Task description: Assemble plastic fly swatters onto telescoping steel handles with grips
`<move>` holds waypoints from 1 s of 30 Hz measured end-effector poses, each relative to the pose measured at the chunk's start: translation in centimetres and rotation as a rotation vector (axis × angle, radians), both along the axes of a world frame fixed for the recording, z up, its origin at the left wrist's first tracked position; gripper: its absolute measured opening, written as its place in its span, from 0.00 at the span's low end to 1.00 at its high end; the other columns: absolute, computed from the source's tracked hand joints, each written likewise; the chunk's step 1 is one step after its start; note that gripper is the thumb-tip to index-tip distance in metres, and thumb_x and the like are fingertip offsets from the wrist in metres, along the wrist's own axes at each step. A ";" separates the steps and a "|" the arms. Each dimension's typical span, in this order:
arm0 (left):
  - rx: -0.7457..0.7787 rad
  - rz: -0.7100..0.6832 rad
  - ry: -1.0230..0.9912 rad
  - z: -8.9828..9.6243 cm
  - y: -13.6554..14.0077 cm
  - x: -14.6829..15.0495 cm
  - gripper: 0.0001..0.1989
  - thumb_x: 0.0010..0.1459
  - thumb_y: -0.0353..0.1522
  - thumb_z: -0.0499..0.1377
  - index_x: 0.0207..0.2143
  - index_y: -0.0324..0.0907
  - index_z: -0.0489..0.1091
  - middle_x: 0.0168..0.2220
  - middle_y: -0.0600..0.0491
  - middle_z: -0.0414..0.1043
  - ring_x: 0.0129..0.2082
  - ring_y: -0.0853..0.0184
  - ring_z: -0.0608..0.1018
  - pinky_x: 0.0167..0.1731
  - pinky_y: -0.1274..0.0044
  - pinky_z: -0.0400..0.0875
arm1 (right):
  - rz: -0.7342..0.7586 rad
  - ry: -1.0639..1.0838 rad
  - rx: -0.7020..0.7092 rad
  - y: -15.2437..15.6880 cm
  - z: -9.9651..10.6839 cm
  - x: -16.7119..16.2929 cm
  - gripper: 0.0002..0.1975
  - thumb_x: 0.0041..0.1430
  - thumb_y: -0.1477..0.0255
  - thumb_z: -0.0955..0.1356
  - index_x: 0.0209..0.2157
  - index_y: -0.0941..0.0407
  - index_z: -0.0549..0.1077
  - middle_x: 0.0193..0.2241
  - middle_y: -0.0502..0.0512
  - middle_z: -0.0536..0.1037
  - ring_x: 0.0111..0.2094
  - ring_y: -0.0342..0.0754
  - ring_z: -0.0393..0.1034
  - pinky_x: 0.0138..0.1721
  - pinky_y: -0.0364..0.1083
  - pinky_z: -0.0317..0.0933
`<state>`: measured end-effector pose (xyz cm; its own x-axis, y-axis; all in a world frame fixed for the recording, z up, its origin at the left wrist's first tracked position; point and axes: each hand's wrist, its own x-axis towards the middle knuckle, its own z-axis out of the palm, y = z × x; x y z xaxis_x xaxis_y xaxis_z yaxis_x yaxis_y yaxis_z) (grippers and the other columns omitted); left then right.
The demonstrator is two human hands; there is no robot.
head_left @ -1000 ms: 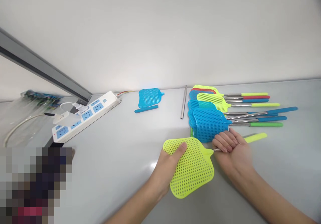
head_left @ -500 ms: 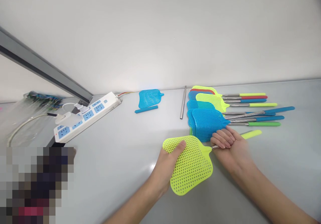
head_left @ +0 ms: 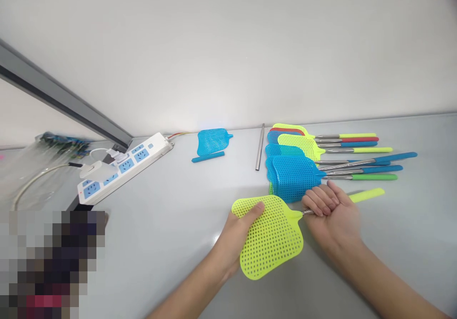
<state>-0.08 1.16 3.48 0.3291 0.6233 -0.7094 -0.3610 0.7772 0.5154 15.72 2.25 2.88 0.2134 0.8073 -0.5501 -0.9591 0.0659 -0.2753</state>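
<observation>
- Left hand point(head_left: 238, 233) grips the yellow swatter point(head_left: 273, 243) by its head, in front of the swatter pile point(head_left: 296, 176).
- Right hand point(head_left: 333, 216) curls around its shaft point(head_left: 307, 212), beside the pile.
- Metal rod point(head_left: 260, 147): just left of the pile.
- Blue mesh head point(head_left: 213, 141), blue handle point(head_left: 208, 157): farther left of it.
- Power strip point(head_left: 114, 182): well left of the pile.

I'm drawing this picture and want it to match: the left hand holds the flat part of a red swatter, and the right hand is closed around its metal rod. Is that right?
Not quite: the swatter in the hands is yellow-green, not red, as the head view shows. The left hand does hold its flat part, and the right hand is closed around its metal rod.
</observation>
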 end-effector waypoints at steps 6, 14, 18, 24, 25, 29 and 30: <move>-0.030 0.020 -0.031 -0.2 0.0 0.1 0.16 0.46 0.37 0.59 0.37 0.37 0.67 0.36 0.44 0.72 0.36 0.60 0.75 0.35 0.73 0.69 | 0.002 0.003 -0.004 0.0 0.2 0.0 0.19 0.52 0.76 0.59 0.17 0.56 0.41 0.10 0.42 0.43 0.11 0.37 0.39 0.10 0.39 0.40; 0.021 0.020 -0.011 -0.2 -0.1 0.2 0.16 0.48 0.38 0.58 0.38 0.37 0.67 0.38 0.43 0.71 0.38 0.60 0.74 0.36 0.73 0.68 | 0.056 0.070 0.016 0.4 -0.6 0.6 0.19 0.52 0.77 0.59 0.17 0.55 0.41 0.11 0.42 0.43 0.11 0.37 0.40 0.11 0.39 0.42; 0.059 0.012 -0.029 -0.4 -0.1 0.1 0.18 0.49 0.38 0.57 0.40 0.38 0.67 0.38 0.43 0.71 0.37 0.61 0.74 0.37 0.72 0.68 | 0.082 0.093 0.016 0.6 -1.0 0.8 0.19 0.52 0.77 0.59 0.17 0.55 0.41 0.11 0.42 0.42 0.12 0.37 0.40 0.11 0.39 0.43; 0.169 -0.014 -0.028 -0.3 0.1 -0.1 0.17 0.51 0.38 0.55 0.41 0.37 0.67 0.38 0.44 0.71 0.37 0.61 0.74 0.39 0.72 0.66 | 0.117 0.093 0.046 0.8 -1.2 1.2 0.19 0.53 0.77 0.59 0.16 0.55 0.42 0.11 0.43 0.43 0.12 0.38 0.41 0.12 0.39 0.44; 0.191 -0.022 -0.029 -0.3 0.1 -0.1 0.17 0.51 0.38 0.55 0.42 0.37 0.66 0.39 0.44 0.71 0.38 0.61 0.73 0.39 0.72 0.66 | 0.120 0.092 0.052 0.9 -1.2 1.2 0.19 0.53 0.77 0.59 0.16 0.56 0.42 0.11 0.43 0.43 0.12 0.38 0.41 0.12 0.39 0.44; 0.238 -0.042 -0.016 -0.5 0.3 -0.2 0.17 0.52 0.38 0.54 0.43 0.38 0.66 0.40 0.45 0.70 0.39 0.62 0.73 0.40 0.72 0.65 | 0.119 0.095 0.066 1.0 -1.4 1.4 0.19 0.52 0.77 0.60 0.16 0.56 0.43 0.11 0.43 0.44 0.12 0.38 0.41 0.12 0.39 0.44; 0.243 -0.044 -0.014 -0.6 0.3 -0.2 0.17 0.52 0.38 0.54 0.43 0.38 0.66 0.40 0.45 0.70 0.39 0.62 0.72 0.40 0.72 0.64 | 0.121 0.098 0.066 1.0 -1.4 1.4 0.19 0.52 0.77 0.60 0.16 0.56 0.43 0.11 0.43 0.44 0.12 0.38 0.41 0.12 0.39 0.44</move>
<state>-0.30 1.43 2.84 0.3684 0.7599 -0.5357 -0.3385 0.6462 0.6840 17.10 3.28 1.49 0.0607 0.8589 -0.5086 -0.9832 -0.0365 -0.1791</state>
